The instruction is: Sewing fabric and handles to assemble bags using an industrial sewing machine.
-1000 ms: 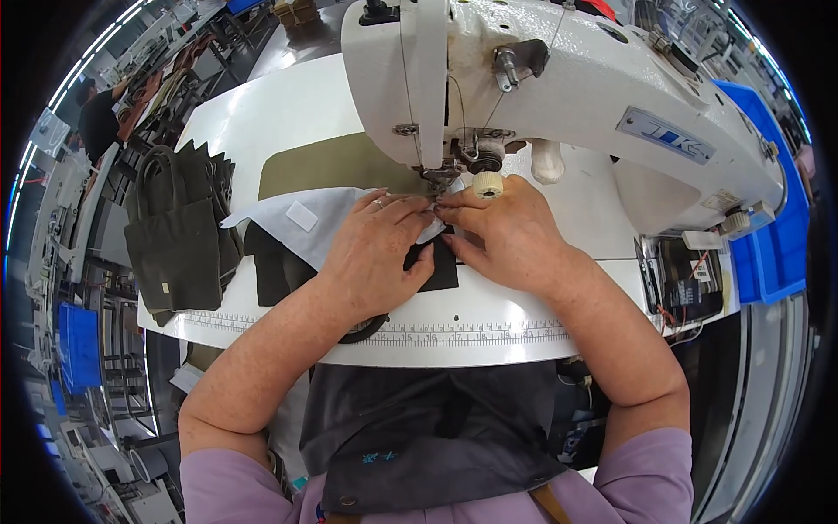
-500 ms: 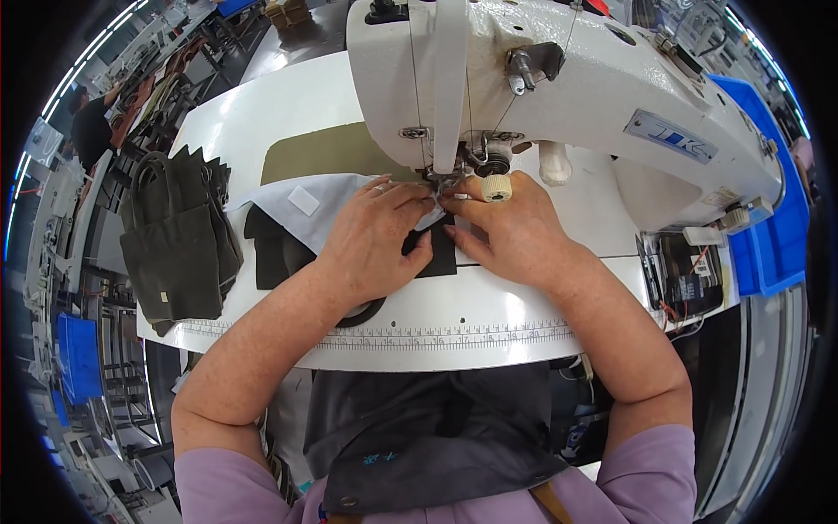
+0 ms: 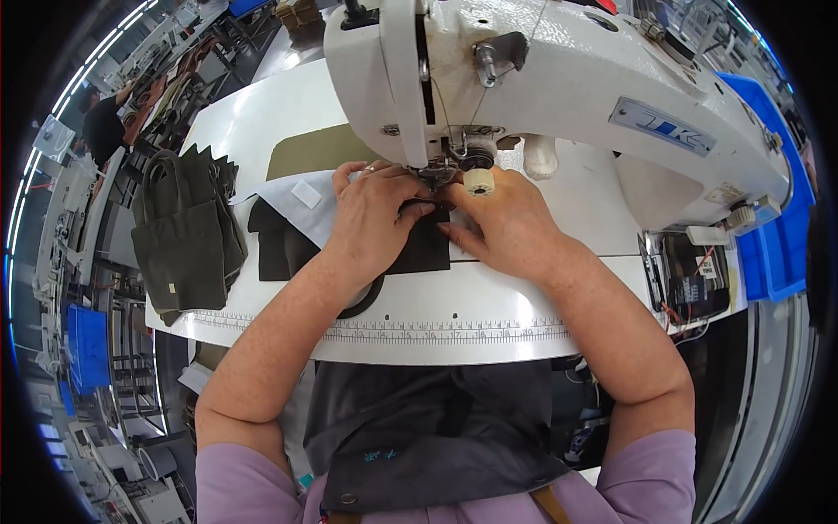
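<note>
A dark fabric bag piece (image 3: pixel 428 249) lies beneath the needle area of a white sewing machine (image 3: pixel 559 105), its curved dark handle (image 3: pixel 368 299) hanging toward me. Pale lining (image 3: pixel 292 199) with a small white label spreads out from it to the left. My left hand (image 3: pixel 371 214) pinches the dark piece between thumb and fingers, just left of the presser foot (image 3: pixel 434 177). Closed on the same piece from the right is my right hand (image 3: pixel 513 217), thumb on the fabric; its fingertips are partly hidden behind the machine's cream knob (image 3: pixel 478 181).
On the left of the table sits a stack of dark bag pieces with handles (image 3: pixel 179 244). An olive panel (image 3: pixel 319 150) lies behind the lining. A printed ruler (image 3: pixel 419 333) follows the front edge. Right of the machine are a small tool box (image 3: pixel 694 284) and a blue bin (image 3: pixel 772 253).
The left thumb has moved up toward its fingers, and the dark edge now shows between my hands where pale lining showed. My view has shifted slightly against the machine.
</note>
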`<state>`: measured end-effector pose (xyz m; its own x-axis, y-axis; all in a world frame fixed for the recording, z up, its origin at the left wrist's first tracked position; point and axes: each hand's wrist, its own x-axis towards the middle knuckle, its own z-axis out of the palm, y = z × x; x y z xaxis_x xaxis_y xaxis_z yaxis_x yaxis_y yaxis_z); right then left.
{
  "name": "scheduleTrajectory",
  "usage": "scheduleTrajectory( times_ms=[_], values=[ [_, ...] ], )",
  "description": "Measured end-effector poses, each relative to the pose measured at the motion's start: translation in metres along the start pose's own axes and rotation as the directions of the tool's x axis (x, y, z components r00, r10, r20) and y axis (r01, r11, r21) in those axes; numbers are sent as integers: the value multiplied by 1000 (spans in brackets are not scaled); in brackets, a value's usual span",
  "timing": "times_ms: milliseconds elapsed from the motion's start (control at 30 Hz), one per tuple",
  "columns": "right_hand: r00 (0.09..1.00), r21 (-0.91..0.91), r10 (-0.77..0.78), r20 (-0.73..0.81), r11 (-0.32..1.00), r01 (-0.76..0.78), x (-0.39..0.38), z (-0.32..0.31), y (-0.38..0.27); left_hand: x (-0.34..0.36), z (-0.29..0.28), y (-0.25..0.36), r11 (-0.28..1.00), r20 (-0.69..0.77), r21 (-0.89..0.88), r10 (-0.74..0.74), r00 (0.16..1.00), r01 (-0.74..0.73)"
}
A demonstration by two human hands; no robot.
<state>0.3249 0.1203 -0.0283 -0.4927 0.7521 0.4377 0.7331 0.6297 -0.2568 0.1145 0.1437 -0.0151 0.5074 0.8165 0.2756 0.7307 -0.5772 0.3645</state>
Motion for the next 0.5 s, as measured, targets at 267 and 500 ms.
scheduleTrajectory(
  times_ms=[267, 500],
  values=[
    [999, 147, 30, -29, 989, -26, 1, 8, 8, -4, 14, -4, 989, -177, -30, 138, 975, -146],
    [998, 165, 60, 8, 984, -61, 1, 3, 5, -7, 6, -6, 981, -84, 46, 193, 978, -190]
  ],
)
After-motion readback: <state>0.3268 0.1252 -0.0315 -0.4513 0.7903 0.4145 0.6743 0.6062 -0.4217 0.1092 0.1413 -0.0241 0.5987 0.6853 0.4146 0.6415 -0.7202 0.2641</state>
